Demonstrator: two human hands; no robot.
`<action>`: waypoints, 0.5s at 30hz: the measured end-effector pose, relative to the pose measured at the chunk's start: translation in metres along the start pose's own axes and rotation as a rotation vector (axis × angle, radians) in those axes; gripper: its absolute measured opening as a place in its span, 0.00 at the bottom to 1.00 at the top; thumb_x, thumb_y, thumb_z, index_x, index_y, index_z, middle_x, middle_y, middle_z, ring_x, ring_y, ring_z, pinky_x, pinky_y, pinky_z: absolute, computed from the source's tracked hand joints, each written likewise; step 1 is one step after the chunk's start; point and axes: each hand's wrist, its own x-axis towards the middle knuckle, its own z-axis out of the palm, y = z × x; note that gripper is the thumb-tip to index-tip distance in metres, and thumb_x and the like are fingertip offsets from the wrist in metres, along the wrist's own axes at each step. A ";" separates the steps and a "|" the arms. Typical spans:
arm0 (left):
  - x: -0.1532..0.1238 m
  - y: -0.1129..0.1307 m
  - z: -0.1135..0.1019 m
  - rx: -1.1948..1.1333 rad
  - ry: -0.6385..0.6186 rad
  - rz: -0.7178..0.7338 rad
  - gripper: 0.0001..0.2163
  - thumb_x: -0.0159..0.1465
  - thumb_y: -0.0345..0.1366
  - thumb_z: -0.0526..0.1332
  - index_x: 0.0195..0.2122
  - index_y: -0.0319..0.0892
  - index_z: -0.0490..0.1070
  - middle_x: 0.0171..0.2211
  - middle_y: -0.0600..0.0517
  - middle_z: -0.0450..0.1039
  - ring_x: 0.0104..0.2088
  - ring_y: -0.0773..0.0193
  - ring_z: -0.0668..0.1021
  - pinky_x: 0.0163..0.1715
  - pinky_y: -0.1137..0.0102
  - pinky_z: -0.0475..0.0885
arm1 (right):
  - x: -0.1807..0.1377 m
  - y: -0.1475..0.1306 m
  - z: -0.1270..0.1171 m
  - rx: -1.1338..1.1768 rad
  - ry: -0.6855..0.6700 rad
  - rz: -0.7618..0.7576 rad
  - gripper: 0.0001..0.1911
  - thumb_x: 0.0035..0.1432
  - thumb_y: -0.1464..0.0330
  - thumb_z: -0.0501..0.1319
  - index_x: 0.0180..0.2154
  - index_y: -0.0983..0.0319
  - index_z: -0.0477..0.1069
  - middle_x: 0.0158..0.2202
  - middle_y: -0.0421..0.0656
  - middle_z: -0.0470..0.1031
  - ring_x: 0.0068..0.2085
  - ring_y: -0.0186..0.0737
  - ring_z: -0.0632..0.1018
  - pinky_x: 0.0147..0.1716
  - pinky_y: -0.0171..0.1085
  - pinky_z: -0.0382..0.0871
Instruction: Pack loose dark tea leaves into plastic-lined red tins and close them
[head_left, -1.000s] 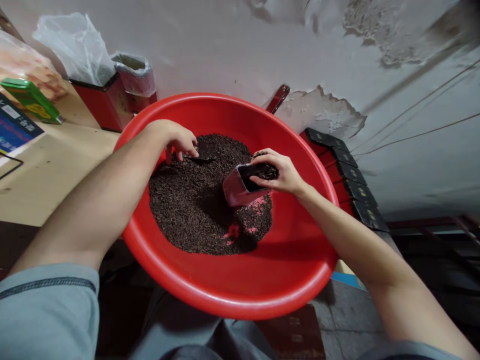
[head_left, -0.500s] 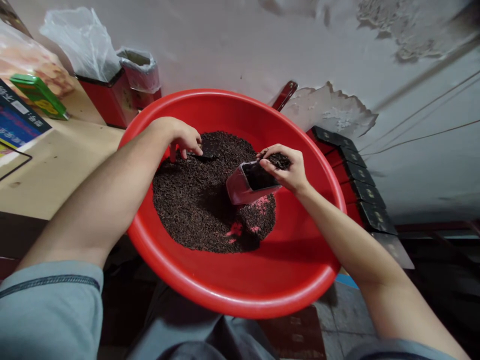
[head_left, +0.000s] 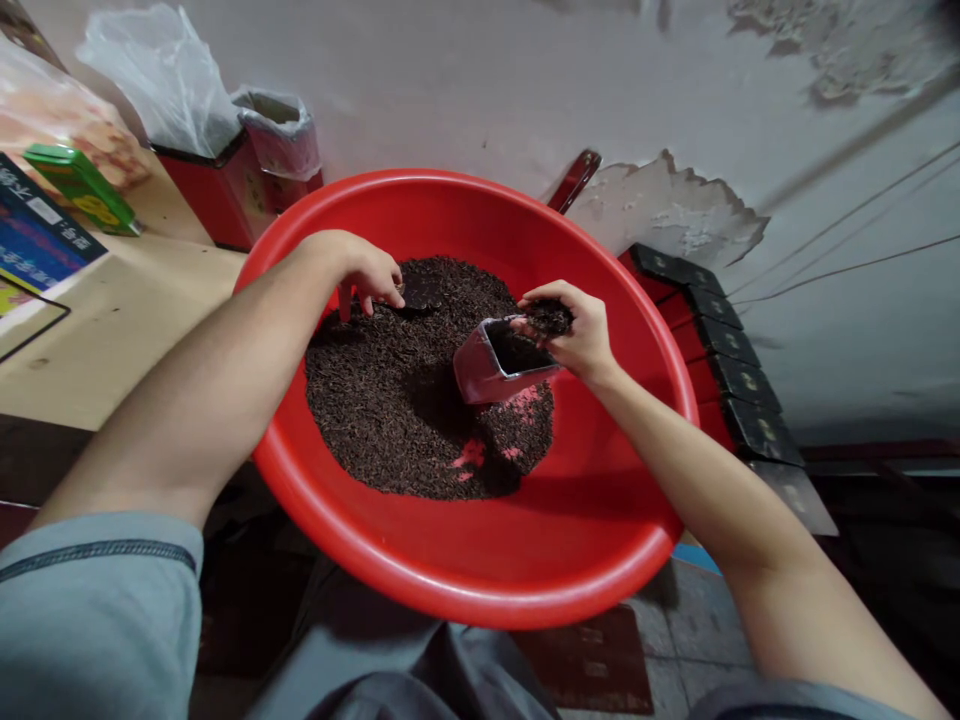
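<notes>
A wide red basin [head_left: 480, 595] holds a heap of dark, dry bits like loose tea leaves [head_left: 375, 420]. On the heap, a square container [head_left: 480, 372] lined with clear plastic leans with its mouth toward the right. My right hand [head_left: 577, 325] is cupped around a handful of the leaves [head_left: 551, 317] at that mouth. At the heap's far left side, my left hand [head_left: 373, 278] pinches the end of a dark, flat, scoop-like thing [head_left: 421, 292]. Its blade lies on the leaves, and its exact kind is unclear.
Left of the basin, a wooden tabletop [head_left: 142, 300] bears a green box [head_left: 82, 190], a plastic bag [head_left: 161, 80] in a red tin and another lined container [head_left: 281, 130]. Several black-lidded red tins [head_left: 720, 345] line the right. A dark red handle [head_left: 576, 180] rises behind the basin.
My right hand has tilted its cupped leaves more toward the container's mouth and risen slightly. My left hand has stayed almost still on the dark flat thing. The whole view has shifted a little.
</notes>
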 end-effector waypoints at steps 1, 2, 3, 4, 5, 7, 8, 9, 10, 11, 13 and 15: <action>0.000 0.000 0.000 -0.001 -0.001 0.001 0.32 0.74 0.43 0.62 0.77 0.50 0.57 0.62 0.38 0.77 0.49 0.49 0.85 0.40 0.64 0.85 | 0.000 0.000 0.000 0.012 -0.007 0.010 0.18 0.57 0.50 0.73 0.40 0.56 0.79 0.37 0.43 0.84 0.38 0.44 0.84 0.42 0.43 0.79; -0.001 0.001 0.001 -0.002 -0.004 0.003 0.31 0.74 0.43 0.61 0.77 0.50 0.58 0.63 0.38 0.76 0.49 0.49 0.85 0.41 0.64 0.85 | -0.001 -0.001 0.001 0.016 -0.012 0.019 0.18 0.57 0.50 0.73 0.38 0.56 0.79 0.35 0.43 0.84 0.36 0.43 0.84 0.40 0.42 0.78; -0.001 0.001 0.001 -0.001 -0.006 0.007 0.31 0.74 0.43 0.61 0.77 0.51 0.58 0.63 0.38 0.76 0.49 0.48 0.85 0.41 0.64 0.85 | -0.001 -0.001 0.001 0.011 -0.016 0.026 0.18 0.57 0.50 0.72 0.36 0.57 0.79 0.33 0.42 0.84 0.34 0.42 0.83 0.38 0.40 0.78; -0.002 0.001 0.002 0.000 -0.007 0.011 0.31 0.74 0.43 0.61 0.77 0.51 0.58 0.63 0.38 0.76 0.49 0.48 0.85 0.41 0.63 0.85 | 0.000 -0.002 0.001 0.000 -0.020 0.032 0.19 0.58 0.49 0.72 0.34 0.57 0.79 0.31 0.42 0.83 0.32 0.41 0.82 0.36 0.39 0.76; -0.002 0.001 0.002 -0.001 -0.009 0.016 0.31 0.73 0.42 0.61 0.77 0.51 0.58 0.63 0.38 0.76 0.49 0.48 0.85 0.41 0.63 0.86 | 0.000 -0.002 0.001 -0.015 -0.022 0.037 0.20 0.58 0.47 0.71 0.31 0.57 0.78 0.29 0.42 0.82 0.30 0.40 0.81 0.33 0.38 0.74; -0.001 0.001 0.002 -0.005 -0.011 0.019 0.32 0.73 0.43 0.61 0.77 0.51 0.57 0.63 0.38 0.76 0.50 0.48 0.85 0.41 0.63 0.86 | 0.001 -0.003 0.000 -0.048 -0.036 0.056 0.26 0.59 0.43 0.68 0.25 0.58 0.75 0.23 0.41 0.77 0.25 0.37 0.76 0.28 0.37 0.69; -0.001 0.001 0.003 -0.006 -0.013 0.018 0.32 0.73 0.43 0.61 0.77 0.52 0.57 0.63 0.39 0.76 0.50 0.48 0.85 0.41 0.63 0.85 | 0.002 -0.004 -0.001 -0.063 -0.048 0.069 0.29 0.59 0.41 0.67 0.23 0.58 0.72 0.21 0.40 0.74 0.22 0.36 0.73 0.26 0.37 0.66; -0.001 0.001 0.003 -0.008 -0.014 0.016 0.32 0.73 0.45 0.61 0.77 0.52 0.57 0.64 0.39 0.75 0.50 0.48 0.84 0.40 0.64 0.85 | 0.002 -0.004 -0.001 -0.076 -0.063 0.084 0.32 0.60 0.39 0.65 0.21 0.58 0.70 0.19 0.39 0.71 0.21 0.34 0.70 0.24 0.37 0.63; -0.001 0.001 0.003 -0.011 -0.017 0.010 0.33 0.73 0.46 0.61 0.77 0.52 0.57 0.64 0.39 0.75 0.51 0.48 0.84 0.40 0.65 0.85 | 0.002 -0.004 -0.001 -0.088 -0.079 0.099 0.34 0.62 0.38 0.62 0.20 0.58 0.67 0.17 0.39 0.68 0.20 0.33 0.67 0.23 0.37 0.60; -0.002 0.001 0.003 -0.015 -0.021 0.003 0.33 0.73 0.46 0.61 0.77 0.52 0.56 0.65 0.39 0.75 0.51 0.48 0.84 0.40 0.66 0.85 | 0.002 -0.004 -0.002 -0.095 -0.092 0.110 0.36 0.63 0.37 0.59 0.19 0.58 0.65 0.16 0.38 0.65 0.20 0.33 0.66 0.23 0.37 0.58; -0.003 0.001 0.002 -0.026 -0.031 -0.012 0.32 0.73 0.46 0.61 0.77 0.52 0.56 0.65 0.39 0.74 0.51 0.49 0.84 0.39 0.67 0.84 | 0.002 -0.004 -0.002 -0.091 -0.103 0.123 0.37 0.67 0.37 0.54 0.19 0.58 0.64 0.17 0.38 0.64 0.20 0.34 0.65 0.23 0.38 0.57; -0.004 0.002 0.002 -0.027 -0.032 -0.019 0.32 0.73 0.47 0.61 0.77 0.51 0.57 0.65 0.39 0.74 0.51 0.50 0.84 0.39 0.67 0.84 | 0.001 -0.004 -0.001 -0.069 -0.090 0.130 0.36 0.69 0.38 0.51 0.22 0.58 0.66 0.19 0.39 0.66 0.22 0.35 0.67 0.25 0.38 0.61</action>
